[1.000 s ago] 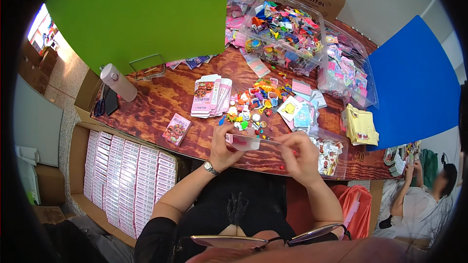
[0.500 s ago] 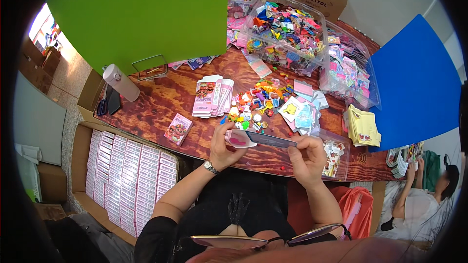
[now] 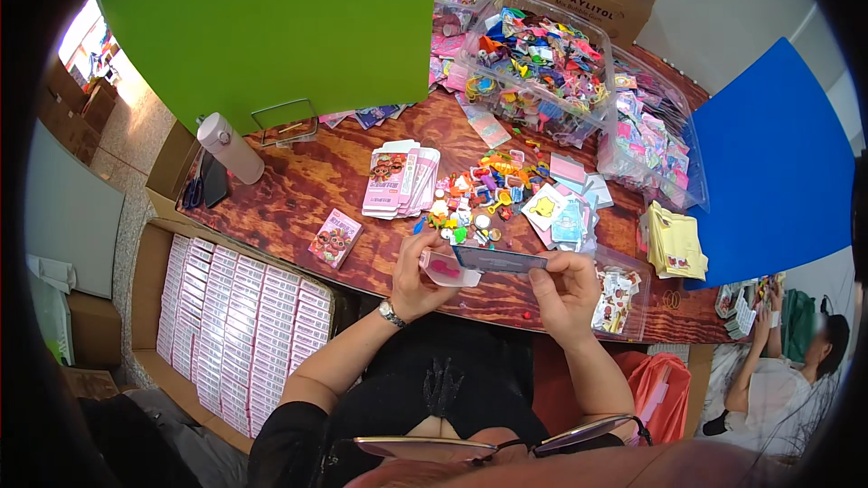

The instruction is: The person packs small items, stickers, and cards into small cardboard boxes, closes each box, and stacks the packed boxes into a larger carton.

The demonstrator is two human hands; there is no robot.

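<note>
My left hand grips a small pink and white carton with its open end toward the right; something bright pink shows inside. Pinched between thumb and fingers of my right hand is a flat, dark blue-grey card. Its left end reaches the carton's mouth; how far it goes in, I cannot tell. Just beyond my hands lies a heap of small colourful plastic toys. Right of the heap are loose picture cards. A closed pink carton lies left of my left hand, with a stack of flat cartons behind it.
Clear bins of small packets stand at the back. A low tray of small printed pieces sits by my right hand, with yellow packets beyond. A bottle stands left. Below is a box of packed cartons. A co-worker sits right.
The card has shifted slightly left against the carton's mouth. The carton has tipped, showing more of the pink thing inside. The whole view has shifted a little.
</note>
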